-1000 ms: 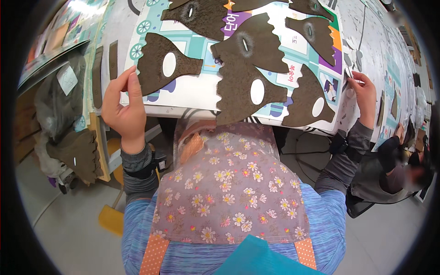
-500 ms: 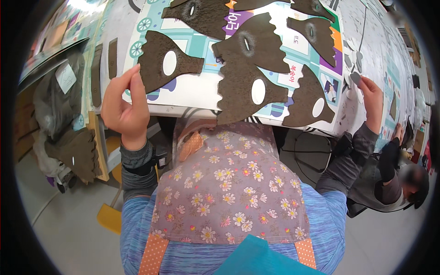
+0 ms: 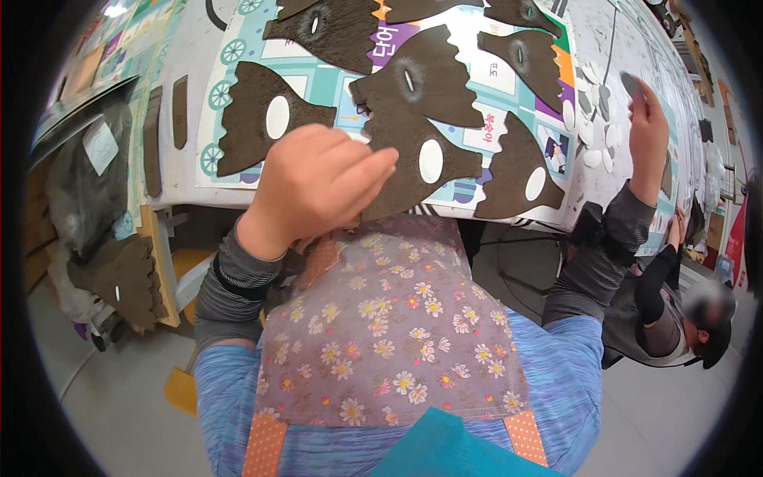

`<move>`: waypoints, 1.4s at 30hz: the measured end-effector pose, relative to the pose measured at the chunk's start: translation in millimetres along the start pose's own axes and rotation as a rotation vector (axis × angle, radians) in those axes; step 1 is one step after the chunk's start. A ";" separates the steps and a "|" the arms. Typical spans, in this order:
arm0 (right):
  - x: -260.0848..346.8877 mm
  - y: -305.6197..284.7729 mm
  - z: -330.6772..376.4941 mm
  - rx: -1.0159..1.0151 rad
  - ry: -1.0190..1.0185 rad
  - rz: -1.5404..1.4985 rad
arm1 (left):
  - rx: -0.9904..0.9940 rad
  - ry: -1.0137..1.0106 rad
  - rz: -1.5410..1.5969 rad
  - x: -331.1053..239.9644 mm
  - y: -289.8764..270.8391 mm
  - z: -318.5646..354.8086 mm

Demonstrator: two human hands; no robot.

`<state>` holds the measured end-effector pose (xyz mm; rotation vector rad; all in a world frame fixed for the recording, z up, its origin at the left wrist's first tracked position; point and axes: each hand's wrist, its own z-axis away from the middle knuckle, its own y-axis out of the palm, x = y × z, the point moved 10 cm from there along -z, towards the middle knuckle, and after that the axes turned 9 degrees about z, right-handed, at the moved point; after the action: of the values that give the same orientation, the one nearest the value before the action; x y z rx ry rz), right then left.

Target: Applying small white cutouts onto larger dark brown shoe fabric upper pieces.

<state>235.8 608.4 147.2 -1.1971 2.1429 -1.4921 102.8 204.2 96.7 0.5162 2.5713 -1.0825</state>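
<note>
The left hand [image 3: 314, 191] is hovering with fingers [image 3: 362, 163] curled loosely together, seemingly pinching nothing I can make out, right over the near dark brown felt cutout [image 3: 413, 163], whose long axis is running away and rightward across the table [image 3: 187, 171]. The right hand [image 3: 648, 127] is reaching well apart to the right, fingertips pinching a small grey oval piece [image 3: 632, 83] (above the scattered white ovals [image 3: 592, 131]).
</note>
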 end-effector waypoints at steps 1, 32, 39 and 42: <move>21.7 5.9 2.4 0.067 -0.032 -0.232 | 0.049 -0.055 -0.004 5.9 3.2 -6.1; 254.1 181.8 59.3 1.261 -0.354 -0.567 | 0.086 -0.332 -0.057 54.2 48.6 -16.3; 256.4 182.3 61.2 1.249 -0.356 -0.547 | 0.103 -0.330 -0.078 53.4 51.0 -16.8; 257.1 182.0 62.2 1.232 -0.368 -0.554 | 0.120 -0.338 -0.093 53.4 52.9 -16.5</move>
<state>28.4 398.9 19.9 -1.3482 0.3806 -2.0316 76.2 261.8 53.1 0.2176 2.2642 -1.2429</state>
